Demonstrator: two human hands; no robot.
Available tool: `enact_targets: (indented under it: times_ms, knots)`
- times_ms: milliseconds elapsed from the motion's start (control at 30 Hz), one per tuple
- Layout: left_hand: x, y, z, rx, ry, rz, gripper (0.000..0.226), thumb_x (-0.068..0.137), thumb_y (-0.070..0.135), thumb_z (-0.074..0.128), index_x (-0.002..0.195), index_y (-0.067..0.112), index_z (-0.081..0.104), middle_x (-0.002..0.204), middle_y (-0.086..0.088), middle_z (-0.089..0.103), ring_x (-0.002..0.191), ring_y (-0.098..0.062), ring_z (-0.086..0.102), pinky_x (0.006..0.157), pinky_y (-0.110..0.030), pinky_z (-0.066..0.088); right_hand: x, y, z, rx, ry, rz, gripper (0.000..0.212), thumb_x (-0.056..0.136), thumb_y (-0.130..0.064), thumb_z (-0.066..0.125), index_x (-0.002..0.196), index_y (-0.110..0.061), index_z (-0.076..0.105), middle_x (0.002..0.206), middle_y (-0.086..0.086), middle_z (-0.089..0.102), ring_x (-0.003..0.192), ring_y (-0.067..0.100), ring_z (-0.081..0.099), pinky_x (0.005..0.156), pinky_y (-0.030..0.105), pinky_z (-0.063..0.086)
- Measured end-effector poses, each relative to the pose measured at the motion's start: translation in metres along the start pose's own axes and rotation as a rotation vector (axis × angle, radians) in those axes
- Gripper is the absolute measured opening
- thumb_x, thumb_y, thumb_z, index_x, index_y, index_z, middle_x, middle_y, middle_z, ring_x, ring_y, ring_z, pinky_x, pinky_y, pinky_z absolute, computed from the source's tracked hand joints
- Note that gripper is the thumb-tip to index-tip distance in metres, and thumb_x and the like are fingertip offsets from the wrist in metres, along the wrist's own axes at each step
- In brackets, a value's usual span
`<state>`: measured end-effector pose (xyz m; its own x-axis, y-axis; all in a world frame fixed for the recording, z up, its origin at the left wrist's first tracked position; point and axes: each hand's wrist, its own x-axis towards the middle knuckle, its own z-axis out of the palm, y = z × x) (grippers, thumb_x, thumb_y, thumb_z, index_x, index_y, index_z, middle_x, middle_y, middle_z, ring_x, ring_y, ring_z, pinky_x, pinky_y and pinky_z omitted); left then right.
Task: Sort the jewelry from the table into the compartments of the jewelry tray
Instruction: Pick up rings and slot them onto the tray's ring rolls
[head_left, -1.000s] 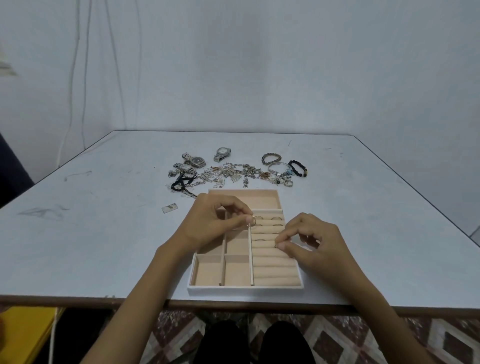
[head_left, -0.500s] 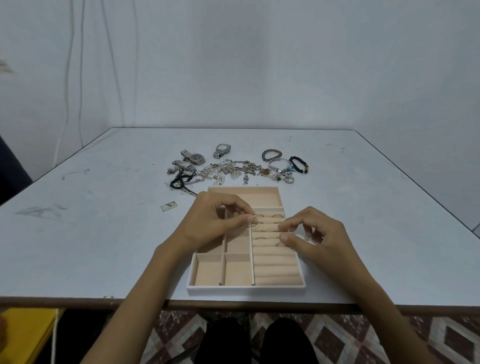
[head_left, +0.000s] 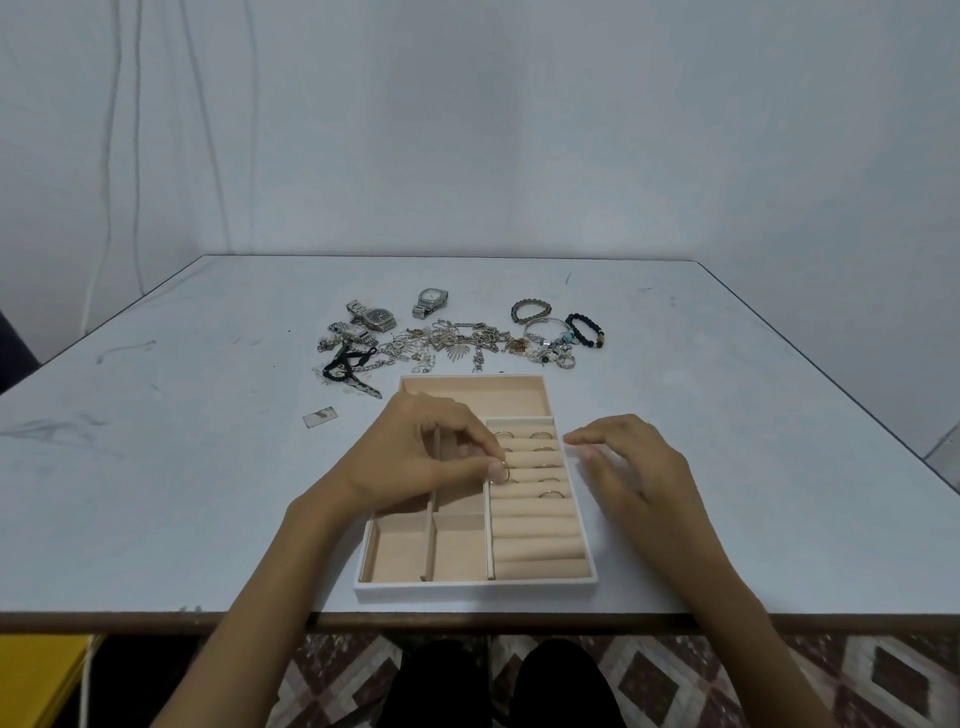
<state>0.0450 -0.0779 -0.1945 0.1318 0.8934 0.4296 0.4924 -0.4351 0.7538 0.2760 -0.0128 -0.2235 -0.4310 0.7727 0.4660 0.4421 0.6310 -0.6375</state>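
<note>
The jewelry tray (head_left: 475, 590), white outside and peach inside, lies at the table's near edge. Its right side holds padded ring rolls (head_left: 535, 540) with several rings in the upper slots. My left hand (head_left: 426, 457) hovers over the tray's middle and pinches a thin ring (head_left: 505, 474) at the left end of the rolls. My right hand (head_left: 631, 467) floats just right of the tray, fingers loose and holding nothing. Beyond the tray lies a heap of tangled jewelry (head_left: 452, 345).
Two watches (head_left: 375, 315) (head_left: 431, 301) and two bead bracelets (head_left: 530, 310) (head_left: 586, 329) lie at the heap's far side. A small flat scrap (head_left: 320, 417) sits left of the tray. The table's front edge (head_left: 467, 621) runs just below the tray.
My right hand let go of the ring rolls and drew off to the right of the tray, fingers opening. My left hand kept its pinch on the ring and shifted slightly down the rolls.
</note>
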Motion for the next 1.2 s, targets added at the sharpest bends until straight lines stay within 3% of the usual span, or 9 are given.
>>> enact_targets:
  times_ms: [100, 167, 233, 433, 500, 600, 833, 1033, 1200]
  knots:
    - [0.001, 0.001, 0.001, 0.021, -0.013, 0.017, 0.012, 0.072, 0.017, 0.083, 0.081, 0.01, 0.078, 0.072, 0.004, 0.072, 0.065, -0.01, 0.062, 0.064, -0.022, 0.047, -0.005, 0.003, -0.002, -0.275, -0.179, 0.16, 0.045, 0.099, -0.041, 0.034, 0.138, -0.023, 0.049, 0.15, -0.005, 0.038, 0.14, 0.01, 0.028, 0.116, 0.03, 0.018]
    - [0.001, 0.002, 0.001, 0.039, -0.031, 0.022, 0.011, 0.072, 0.015, 0.083, 0.08, 0.01, 0.078, 0.069, 0.004, 0.071, 0.063, -0.01, 0.061, 0.062, -0.022, 0.047, -0.007, 0.004, 0.001, -0.438, -0.325, 0.18, 0.068, 0.092, -0.057, 0.014, 0.149, -0.025, 0.031, 0.159, -0.004, 0.02, 0.147, 0.011, 0.012, 0.119, 0.031, 0.003]
    - [0.002, 0.003, 0.001, 0.06, -0.046, 0.027, 0.011, 0.072, 0.015, 0.083, 0.079, 0.01, 0.078, 0.069, 0.003, 0.072, 0.063, -0.014, 0.062, 0.061, -0.027, 0.05, -0.007, 0.004, 0.003, -0.484, -0.337, 0.155, 0.085, 0.079, -0.062, -0.002, 0.15, -0.025, 0.026, 0.16, -0.003, 0.017, 0.148, 0.012, 0.009, 0.119, 0.033, 0.002]
    - [0.006, 0.015, 0.004, 0.352, -0.093, 0.132, 0.009, 0.074, 0.03, 0.081, 0.078, 0.023, 0.077, 0.071, 0.012, 0.072, 0.066, -0.008, 0.064, 0.079, -0.017, 0.04, -0.006, 0.001, 0.0, -0.489, -0.341, 0.161, 0.073, 0.084, -0.054, 0.011, 0.151, -0.027, 0.023, 0.16, -0.005, 0.014, 0.148, 0.01, 0.006, 0.119, 0.031, 0.0]
    - [0.006, 0.017, 0.005, 0.427, -0.107, 0.144, 0.008, 0.075, 0.033, 0.078, 0.078, 0.026, 0.076, 0.074, 0.015, 0.072, 0.067, -0.005, 0.064, 0.083, -0.022, 0.037, -0.005, 0.0, 0.0, -0.496, -0.352, 0.166, 0.074, 0.083, -0.054, 0.01, 0.151, -0.028, 0.021, 0.161, -0.005, 0.012, 0.148, 0.01, 0.005, 0.119, 0.031, -0.001]
    - [0.005, 0.019, 0.006, 0.497, -0.158, 0.162, 0.009, 0.079, 0.038, 0.073, 0.079, 0.029, 0.075, 0.077, 0.017, 0.071, 0.07, -0.003, 0.063, 0.083, -0.027, 0.038, -0.005, 0.0, 0.0, -0.5, -0.355, 0.17, 0.074, 0.083, -0.054, 0.009, 0.151, -0.028, 0.02, 0.161, -0.005, 0.011, 0.148, 0.01, 0.004, 0.119, 0.031, -0.001]
    - [0.005, 0.026, 0.001, 0.565, -0.275, 0.102, 0.017, 0.084, 0.044, 0.061, 0.091, 0.035, 0.075, 0.086, 0.018, 0.071, 0.076, -0.002, 0.061, 0.085, -0.02, 0.03, -0.005, 0.0, 0.0, -0.494, -0.342, 0.158, 0.075, 0.083, -0.055, 0.01, 0.151, -0.027, 0.023, 0.16, -0.005, 0.013, 0.148, 0.011, 0.006, 0.119, 0.03, -0.001]
    - [0.006, 0.029, 0.0, 0.56, -0.275, 0.07, 0.017, 0.084, 0.041, 0.062, 0.091, 0.033, 0.076, 0.086, 0.017, 0.072, 0.077, -0.005, 0.063, 0.081, -0.006, 0.024, -0.007, 0.003, 0.002, -0.509, -0.317, 0.134, 0.096, 0.069, -0.065, -0.008, 0.15, -0.027, 0.025, 0.16, -0.004, 0.017, 0.148, 0.013, 0.009, 0.119, 0.031, 0.002]
    - [0.009, 0.031, 0.0, 0.549, -0.299, 0.049, 0.01, 0.081, 0.036, 0.07, 0.088, 0.034, 0.077, 0.083, 0.016, 0.073, 0.071, -0.004, 0.064, 0.077, -0.011, 0.036, -0.007, 0.003, 0.001, -0.505, -0.31, 0.135, 0.096, 0.069, -0.065, -0.007, 0.15, -0.026, 0.027, 0.16, -0.003, 0.018, 0.148, 0.013, 0.01, 0.119, 0.031, 0.001]
